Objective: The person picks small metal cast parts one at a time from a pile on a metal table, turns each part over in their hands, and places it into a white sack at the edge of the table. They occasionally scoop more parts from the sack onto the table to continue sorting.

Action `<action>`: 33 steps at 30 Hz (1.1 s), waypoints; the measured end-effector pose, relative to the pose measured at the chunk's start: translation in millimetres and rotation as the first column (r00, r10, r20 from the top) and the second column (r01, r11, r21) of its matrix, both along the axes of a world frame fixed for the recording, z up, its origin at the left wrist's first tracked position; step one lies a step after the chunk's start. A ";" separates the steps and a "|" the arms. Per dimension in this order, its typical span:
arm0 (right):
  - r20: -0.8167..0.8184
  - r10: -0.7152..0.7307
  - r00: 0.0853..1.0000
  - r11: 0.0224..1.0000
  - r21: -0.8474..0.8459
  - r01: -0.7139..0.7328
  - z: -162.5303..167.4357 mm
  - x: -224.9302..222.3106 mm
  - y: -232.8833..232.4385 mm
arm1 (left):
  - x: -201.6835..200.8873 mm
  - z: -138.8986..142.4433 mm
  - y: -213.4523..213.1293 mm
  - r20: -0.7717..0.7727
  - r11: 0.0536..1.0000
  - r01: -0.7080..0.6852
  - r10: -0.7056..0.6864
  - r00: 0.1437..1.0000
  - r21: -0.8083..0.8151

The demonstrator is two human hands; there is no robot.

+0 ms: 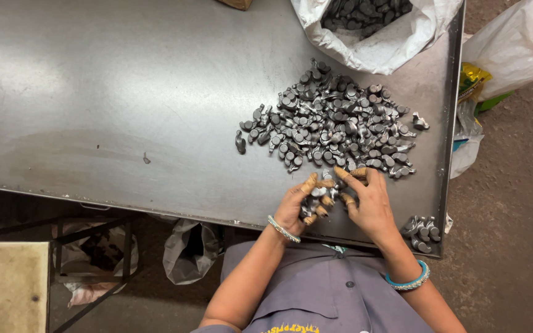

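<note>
A heap of small grey metal parts [334, 120] lies on the steel table [106, 105]. At the heap's near edge my left hand [297, 203] is curled around several of these parts, with fingertip covers on its fingers. My right hand [368, 200], fingertips also covered, touches the same handful and the closest parts of the heap. Both hands meet just above the table's front edge.
A white sack [390, 43] full of the same parts stands at the back right. A small separate group of parts [422, 231] sits at the table's near right corner. Plastic bags [507, 49] lie on the floor right of the table, another bag [186, 250] beneath it.
</note>
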State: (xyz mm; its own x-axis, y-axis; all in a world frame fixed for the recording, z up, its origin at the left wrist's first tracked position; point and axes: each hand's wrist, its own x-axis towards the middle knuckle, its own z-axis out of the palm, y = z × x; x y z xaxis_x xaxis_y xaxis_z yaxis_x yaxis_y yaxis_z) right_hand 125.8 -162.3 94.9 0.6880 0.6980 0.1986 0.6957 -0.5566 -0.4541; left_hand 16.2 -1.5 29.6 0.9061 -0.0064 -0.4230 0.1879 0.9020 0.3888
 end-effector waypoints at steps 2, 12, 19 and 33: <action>-0.024 0.005 1.000 1.000 0.000 -0.005 4.9 -3.1 -1.2 | 0.3 3.9 9.2 -0.017 1.000 -0.020 0.020 1.000 0.012; -0.162 -0.127 0.979 0.992 -0.027 0.124 19.4 -18.9 -23.8 | 0.3 7.6 28.0 -0.026 0.997 -0.079 0.080 0.996 0.024; -0.267 -0.087 0.960 0.996 -0.003 0.090 -3.1 -21.0 -21.1 | -0.4 6.9 23.4 -0.054 0.997 -0.065 0.067 0.996 0.030; -0.592 -0.209 0.779 0.940 0.097 0.326 -9.9 -0.8 -39.6 | 0.9 5.0 6.5 -0.080 0.995 -0.057 0.064 0.995 0.083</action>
State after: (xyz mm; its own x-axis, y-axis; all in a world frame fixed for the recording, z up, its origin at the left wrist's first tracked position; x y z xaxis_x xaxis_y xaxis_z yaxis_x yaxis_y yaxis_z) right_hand 125.0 -201.9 85.0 0.8699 0.4590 -0.1806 0.1166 -0.5471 -0.8289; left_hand 17.1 5.0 34.6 0.8660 0.0846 -0.4928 0.1679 0.8792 0.4459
